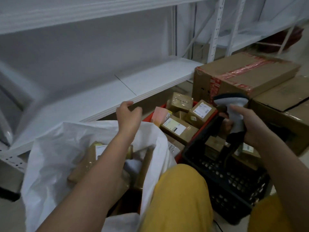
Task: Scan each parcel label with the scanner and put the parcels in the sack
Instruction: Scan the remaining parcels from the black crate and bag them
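Note:
My right hand [250,123] grips the grey handheld scanner [234,104] over the black basket [225,181]. My left hand [127,115] hovers empty, fingers loosely curled, above the far rim of the white sack [50,156]. Several brown parcels [93,158] lie inside the sack. A red crate [200,129] between sack and black basket holds several taped brown parcels with white labels [177,128], plus a pink packet [160,115]. More small parcels [214,146] sit in the black basket.
A white metal shelf [117,91] runs low behind the sack and crate. Large cardboard boxes [242,76] with red tape stand at the right, behind the scanner. My knees in yellow trousers [180,198] are at the bottom.

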A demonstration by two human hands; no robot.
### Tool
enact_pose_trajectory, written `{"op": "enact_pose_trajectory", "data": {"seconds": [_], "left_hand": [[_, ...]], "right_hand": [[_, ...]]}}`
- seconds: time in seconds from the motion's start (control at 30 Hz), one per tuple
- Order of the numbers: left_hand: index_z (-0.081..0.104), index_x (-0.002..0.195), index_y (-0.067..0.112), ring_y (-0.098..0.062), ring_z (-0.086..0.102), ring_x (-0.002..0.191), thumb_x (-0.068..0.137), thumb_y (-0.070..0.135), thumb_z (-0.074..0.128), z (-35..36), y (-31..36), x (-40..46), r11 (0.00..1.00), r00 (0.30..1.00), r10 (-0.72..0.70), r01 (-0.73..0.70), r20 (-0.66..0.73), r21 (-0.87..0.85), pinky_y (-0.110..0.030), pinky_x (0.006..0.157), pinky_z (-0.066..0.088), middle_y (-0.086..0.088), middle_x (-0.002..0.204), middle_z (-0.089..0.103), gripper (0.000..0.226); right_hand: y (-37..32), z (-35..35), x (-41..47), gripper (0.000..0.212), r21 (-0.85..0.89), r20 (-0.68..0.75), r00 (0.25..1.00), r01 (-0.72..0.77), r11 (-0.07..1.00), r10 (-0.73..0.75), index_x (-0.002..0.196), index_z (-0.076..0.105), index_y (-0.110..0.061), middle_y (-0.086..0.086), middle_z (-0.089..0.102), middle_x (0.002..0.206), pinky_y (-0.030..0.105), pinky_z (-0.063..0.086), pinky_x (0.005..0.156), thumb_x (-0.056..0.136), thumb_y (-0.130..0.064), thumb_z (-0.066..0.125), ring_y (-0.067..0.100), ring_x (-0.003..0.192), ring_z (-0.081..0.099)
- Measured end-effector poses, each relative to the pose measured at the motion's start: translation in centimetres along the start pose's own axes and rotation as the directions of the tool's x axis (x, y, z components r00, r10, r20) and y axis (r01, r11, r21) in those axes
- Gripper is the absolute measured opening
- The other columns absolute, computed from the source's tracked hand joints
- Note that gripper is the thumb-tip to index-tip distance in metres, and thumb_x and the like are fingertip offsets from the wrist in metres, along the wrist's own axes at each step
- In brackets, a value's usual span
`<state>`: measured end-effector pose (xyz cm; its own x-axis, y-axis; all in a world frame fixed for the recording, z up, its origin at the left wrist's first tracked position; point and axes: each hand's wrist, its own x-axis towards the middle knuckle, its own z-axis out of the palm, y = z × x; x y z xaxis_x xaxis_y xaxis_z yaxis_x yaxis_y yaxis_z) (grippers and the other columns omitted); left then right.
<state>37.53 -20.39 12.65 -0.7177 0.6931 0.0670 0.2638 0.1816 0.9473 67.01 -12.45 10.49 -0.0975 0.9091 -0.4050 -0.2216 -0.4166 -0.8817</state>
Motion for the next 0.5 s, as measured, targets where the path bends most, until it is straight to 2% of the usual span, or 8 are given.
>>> {"op": "enact_pose_trajectory", "data": {"seconds": [0.07,0.1,0.17,0.2,0.27,0.33,0.4,0.5], "left_hand": [[0.052,0.128,0.021,-0.009,0.049,0.108,0.091,0.014,0.057,4.4,1.1,-0.4,0.995,0.992,0.096,-0.098,0.087,0.018,-0.023,0.087,0.045,-0.001,0.137,0.046,0.038],[0.052,0.128,0.022,-0.003,0.049,0.101,0.091,0.014,0.058,6.8,1.5,-0.7,0.991,0.982,0.127,-0.131,0.142,0.017,-0.018,0.081,0.043,0.001,0.136,0.046,0.038],[0.053,0.126,0.021,-0.003,0.052,0.092,0.089,0.015,0.060,12.4,1.6,-1.2,0.991,0.949,0.118,-0.130,0.293,0.022,-0.014,0.068,0.041,0.003,0.130,0.049,0.037],[0.055,0.124,0.019,-0.007,0.056,0.095,0.086,0.017,0.061,15.4,1.2,-1.4,0.992,0.923,0.101,-0.122,0.372,0.035,-0.018,0.069,0.045,0.002,0.127,0.053,0.038],[0.057,0.121,0.017,-0.018,0.060,0.105,0.078,0.022,0.060,21.4,-0.2,-2.2,0.988,0.856,0.048,-0.118,0.515,0.104,-0.029,0.081,0.052,-0.003,0.123,0.059,0.043],[0.056,0.125,0.012,-0.023,0.057,0.114,0.081,0.020,0.061,26.8,-2.6,-3.0,0.955,0.755,-0.042,-0.162,0.655,0.248,-0.029,0.088,0.048,-0.007,0.126,0.058,0.044],[0.052,0.131,0.006,-0.027,0.053,0.121,0.090,0.018,0.059,31.8,-6.1,-3.6,0.872,0.645,-0.159,-0.264,0.747,0.413,-0.024,0.086,0.041,-0.011,0.131,0.055,0.043],[0.045,0.140,0.003,-0.032,0.048,0.127,0.092,0.020,0.058,37.7,-11.2,-3.7,0.749,0.545,-0.288,-0.384,0.787,0.540,-0.032,0.100,0.042,-0.017,0.140,0.048,0.052]], "right_hand": [[0.2,-1.6,1.2,0.028,-0.064,-0.088,0.996,0.011,0.998,-0.017,0.107,0.057,-0.012,0.003,0.061,0.094,0.033,0.042,0.063,0.097,-0.039,0.057,0.020,0.072,0.058],[0.3,-2.6,1.7,0.032,-0.095,-0.129,0.991,0.013,0.995,-0.025,0.112,0.054,-0.012,0.003,0.059,0.092,0.035,0.043,0.064,0.097,-0.040,0.057,0.022,0.075,0.060],[0.6,-5.2,3.1,0.043,-0.112,-0.175,0.984,0.013,0.994,-0.033,0.121,0.053,-0.010,0.007,0.057,0.090,0.038,0.044,0.059,0.094,-0.043,0.061,0.024,0.067,0.057],[0.8,-6.6,3.9,0.043,-0.118,-0.193,0.980,0.015,0.993,-0.038,0.121,0.055,-0.011,0.010,0.056,0.091,0.038,0.044,0.057,0.093,-0.043,0.062,0.024,0.064,0.054],[0.9,-9.1,5.4,0.025,-0.173,-0.229,0.972,0.018,0.985,-0.058,0.105,0.059,-0.016,0.011,0.055,0.090,0.037,0.041,0.057,0.096,-0.039,0.059,0.022,0.062,0.050],[0.7,-10.9,7.0,0.018,-0.177,-0.243,0.968,0.021,0.984,-0.065,0.093,0.057,-0.019,0.008,0.054,0.084,0.036,0.039,0.056,0.098,-0.036,0.056,0.021,0.060,0.048],[0.7,-12.6,8.8,0.015,-0.133,-0.241,0.969,0.028,0.991,-0.059,0.093,0.058,-0.022,0.006,0.055,0.086,0.036,0.039,0.056,0.099,-0.035,0.056,0.020,0.060,0.047],[1.6,-14.8,11.3,0.018,-0.183,-0.233,0.971,0.011,0.983,-0.054,0.105,0.059,-0.019,0.004,0.054,0.081,0.033,0.042,0.052,0.099,-0.036,0.055,0.019,0.056,0.049]]}}
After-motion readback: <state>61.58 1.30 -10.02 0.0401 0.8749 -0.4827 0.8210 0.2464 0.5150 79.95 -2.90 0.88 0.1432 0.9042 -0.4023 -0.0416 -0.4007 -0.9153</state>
